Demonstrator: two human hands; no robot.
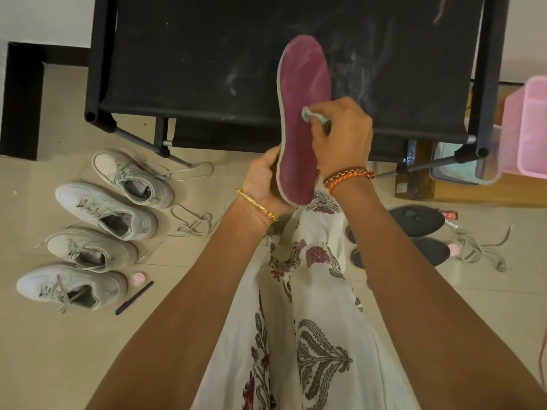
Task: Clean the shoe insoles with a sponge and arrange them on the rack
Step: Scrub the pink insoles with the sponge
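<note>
left hand (264, 176) grips maroon insole (303, 119) at heel | right hand (340, 134) pinches sponge (310, 114) against it | above black rack (266, 69)

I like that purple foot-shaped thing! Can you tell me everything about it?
The insole is long, flat and maroon with a fuzzy-looking top and a thin grey edge. It is held up over the black rack, toe end pointing away. The left hand grips its heel end, and the right hand presses a small pale sponge against its middle.
</note>
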